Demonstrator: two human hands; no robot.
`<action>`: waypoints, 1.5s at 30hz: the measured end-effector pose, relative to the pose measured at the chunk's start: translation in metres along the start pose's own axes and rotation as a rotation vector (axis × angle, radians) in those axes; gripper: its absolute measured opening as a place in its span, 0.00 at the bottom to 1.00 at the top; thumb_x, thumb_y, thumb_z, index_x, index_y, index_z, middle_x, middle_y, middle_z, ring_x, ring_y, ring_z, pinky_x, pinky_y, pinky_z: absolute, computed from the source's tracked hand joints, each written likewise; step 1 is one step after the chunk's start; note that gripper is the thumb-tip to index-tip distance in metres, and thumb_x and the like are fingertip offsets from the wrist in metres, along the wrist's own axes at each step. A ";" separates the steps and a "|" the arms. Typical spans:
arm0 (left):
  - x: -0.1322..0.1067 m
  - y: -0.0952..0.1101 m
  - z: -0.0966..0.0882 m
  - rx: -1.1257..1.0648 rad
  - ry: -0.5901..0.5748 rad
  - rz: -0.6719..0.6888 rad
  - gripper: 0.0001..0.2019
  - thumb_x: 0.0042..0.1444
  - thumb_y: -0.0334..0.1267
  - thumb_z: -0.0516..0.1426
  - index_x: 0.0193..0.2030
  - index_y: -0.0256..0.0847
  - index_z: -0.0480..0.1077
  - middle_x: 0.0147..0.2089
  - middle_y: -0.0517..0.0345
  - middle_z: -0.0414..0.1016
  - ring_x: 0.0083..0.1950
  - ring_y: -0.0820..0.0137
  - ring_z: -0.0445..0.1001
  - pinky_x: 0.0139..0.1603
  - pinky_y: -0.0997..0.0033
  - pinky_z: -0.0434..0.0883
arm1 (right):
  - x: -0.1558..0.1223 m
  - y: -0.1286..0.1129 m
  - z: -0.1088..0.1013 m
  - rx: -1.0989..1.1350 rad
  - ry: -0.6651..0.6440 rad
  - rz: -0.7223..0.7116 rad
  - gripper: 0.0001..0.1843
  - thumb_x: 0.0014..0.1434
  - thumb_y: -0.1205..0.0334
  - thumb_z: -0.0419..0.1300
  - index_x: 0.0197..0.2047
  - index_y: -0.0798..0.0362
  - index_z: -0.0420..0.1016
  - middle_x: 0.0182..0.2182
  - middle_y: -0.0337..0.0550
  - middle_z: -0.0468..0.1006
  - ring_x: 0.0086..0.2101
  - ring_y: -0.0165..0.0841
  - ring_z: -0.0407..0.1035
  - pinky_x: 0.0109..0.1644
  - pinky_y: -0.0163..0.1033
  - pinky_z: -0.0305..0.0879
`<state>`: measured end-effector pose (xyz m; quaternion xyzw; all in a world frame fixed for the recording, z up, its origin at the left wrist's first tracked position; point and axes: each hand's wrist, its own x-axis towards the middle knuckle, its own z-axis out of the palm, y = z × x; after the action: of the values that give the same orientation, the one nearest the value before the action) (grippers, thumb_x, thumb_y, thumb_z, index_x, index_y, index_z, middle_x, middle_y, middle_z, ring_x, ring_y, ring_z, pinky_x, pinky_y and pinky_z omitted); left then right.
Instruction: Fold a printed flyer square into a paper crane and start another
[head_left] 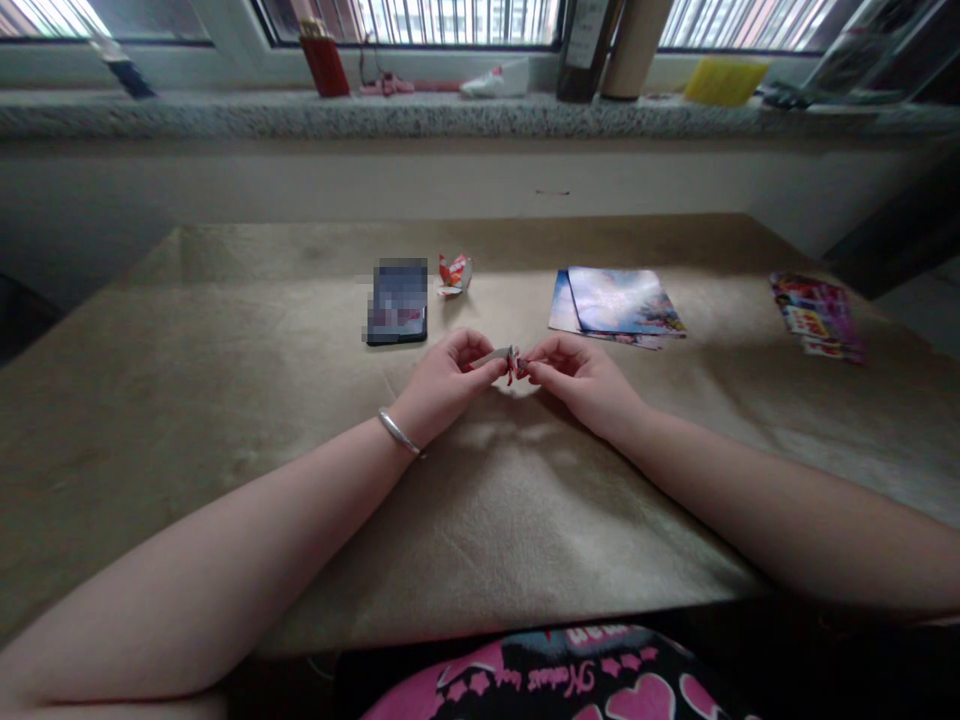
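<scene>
My left hand (446, 385) and my right hand (581, 382) meet above the middle of the table, fingers pinched together on a small folded paper piece (505, 360) with red and white print. The piece is held between both sets of fingertips, slightly above the tan table cover (225, 400). A silver bangle (397, 432) sits on my left wrist. A finished folded paper figure (454, 273) in red and white stands farther back, beyond my hands.
A dark phone (397, 302) lies left of the folded figure. A stack of printed sheets (619, 305) lies at the right, and more colourful paper (817, 315) near the right edge. The windowsill (450, 115) behind carries a red box, bottles and small items.
</scene>
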<state>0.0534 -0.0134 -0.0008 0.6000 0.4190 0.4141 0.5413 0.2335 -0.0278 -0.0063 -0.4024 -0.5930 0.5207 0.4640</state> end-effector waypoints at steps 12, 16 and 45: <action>0.001 -0.003 -0.003 0.019 0.007 0.002 0.15 0.48 0.45 0.64 0.31 0.35 0.67 0.31 0.58 0.74 0.34 0.74 0.72 0.37 0.73 0.66 | 0.001 0.001 -0.002 0.088 0.049 0.053 0.13 0.48 0.55 0.65 0.28 0.51 0.65 0.27 0.36 0.77 0.28 0.26 0.71 0.35 0.35 0.66; 0.000 -0.003 -0.002 0.111 -0.023 0.038 0.15 0.49 0.46 0.63 0.30 0.35 0.67 0.30 0.58 0.74 0.32 0.73 0.72 0.37 0.72 0.67 | -0.001 -0.002 0.003 -0.092 0.048 -0.014 0.10 0.50 0.57 0.63 0.31 0.51 0.66 0.29 0.38 0.77 0.30 0.28 0.71 0.34 0.36 0.67; -0.004 0.001 0.004 -0.107 -0.144 -0.003 0.17 0.49 0.34 0.61 0.46 0.37 0.66 0.44 0.54 0.75 0.43 0.72 0.75 0.45 0.72 0.71 | -0.004 -0.006 -0.003 -0.566 0.036 -0.342 0.05 0.56 0.58 0.61 0.30 0.48 0.75 0.33 0.42 0.79 0.37 0.36 0.72 0.45 0.45 0.67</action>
<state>0.0558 -0.0180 -0.0002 0.5977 0.3572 0.3908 0.6020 0.2371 -0.0323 -0.0005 -0.4191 -0.7647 0.2429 0.4249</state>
